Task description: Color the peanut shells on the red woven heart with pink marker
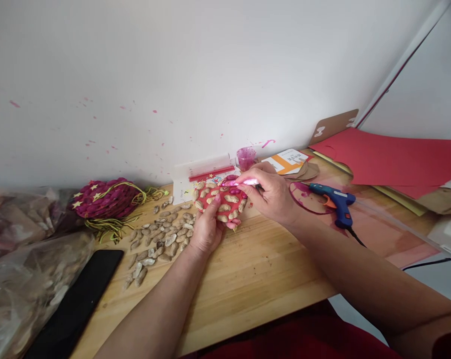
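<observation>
My left hand [207,227] grips a round red disc [224,207] covered with peanut shells, its thumb on the front face. Several shells at the disc's upper right are painted magenta; the others are bare tan. Closed around a white-handled paintbrush [250,182], my right hand [272,192] holds its magenta-stained end against the disc's upper shells. Just behind the hands stands a clear cup [246,157] stained with magenta paint. Loose peanut shells [165,232] lie scattered on the wooden table left of my left hand.
A purple shell-covered piece [107,197] with yellow stars and strings sits at the left. Nearby are plastic bags [31,289] and a black phone-like slab [85,294]. A blue glue gun [337,202], red sheets [404,154] and a white-orange card [287,162] lie right. A paint-spattered wall [195,75] rises behind.
</observation>
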### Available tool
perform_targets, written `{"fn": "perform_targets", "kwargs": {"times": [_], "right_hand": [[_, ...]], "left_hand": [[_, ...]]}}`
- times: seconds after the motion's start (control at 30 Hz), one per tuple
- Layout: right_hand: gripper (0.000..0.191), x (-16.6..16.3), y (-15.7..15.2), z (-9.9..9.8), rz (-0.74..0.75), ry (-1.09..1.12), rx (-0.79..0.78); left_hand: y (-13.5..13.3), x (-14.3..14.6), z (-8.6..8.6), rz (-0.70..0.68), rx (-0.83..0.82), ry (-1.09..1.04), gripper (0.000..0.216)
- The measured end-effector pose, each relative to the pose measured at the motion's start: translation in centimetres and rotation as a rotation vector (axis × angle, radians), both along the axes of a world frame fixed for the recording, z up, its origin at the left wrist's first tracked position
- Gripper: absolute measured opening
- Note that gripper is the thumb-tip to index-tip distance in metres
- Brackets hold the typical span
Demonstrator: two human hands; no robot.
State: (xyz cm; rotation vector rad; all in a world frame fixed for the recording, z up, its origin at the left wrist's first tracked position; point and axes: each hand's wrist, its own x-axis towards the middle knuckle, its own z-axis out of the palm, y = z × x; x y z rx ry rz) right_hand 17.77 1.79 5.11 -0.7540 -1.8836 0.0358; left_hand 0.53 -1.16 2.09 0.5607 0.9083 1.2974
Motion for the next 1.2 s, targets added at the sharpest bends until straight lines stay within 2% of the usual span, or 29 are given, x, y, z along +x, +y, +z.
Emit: {"fn": "perform_targets", "kwargs": {"times": [0.27, 0.43, 0.57, 0.73, 0.87, 1.03, 1.2], "right_hand": [[0.008, 0.13, 0.00, 0.21, -0.005, 0.026, -0.018], [0.006, 0.21, 0.15, 0.12, -0.065, 0.062, -0.047], [0.006, 0.17, 0.26, 0.00, -0.020, 0.080, -0.060], [0.005, 0.23, 0.45, -0.09, -0.081, 0.109, -0.058], [0.005, 0.13, 0.38, -0.12, -0.019, 0.104, -0.030], [0.003, 0.15, 0.50, -0.24, -0.069, 0.120, -0.032], [0.005, 0.07, 0.40, -0.14, -0.031, 0.120, -0.041]], "left_hand": [[0.03, -0.02, -0.09, 0.003, 0.002, -0.008, 0.036], [0.03, 0.00, -0.07, 0.006, -0.012, 0.007, 0.040], [0.00, 0.04, -0.01, -0.002, -0.016, 0.005, 0.045], [0.04, 0.00, -0.16, 0.007, -0.012, 0.004, 0.041], [0.03, 0.02, -0.09, 0.010, -0.005, -0.004, 0.041], [-0.05, 0.06, 0.06, 0.014, -0.023, 0.003, 0.042], [-0.02, 0.02, -0.10, 0.002, 0.010, -0.003, 0.042]]}}
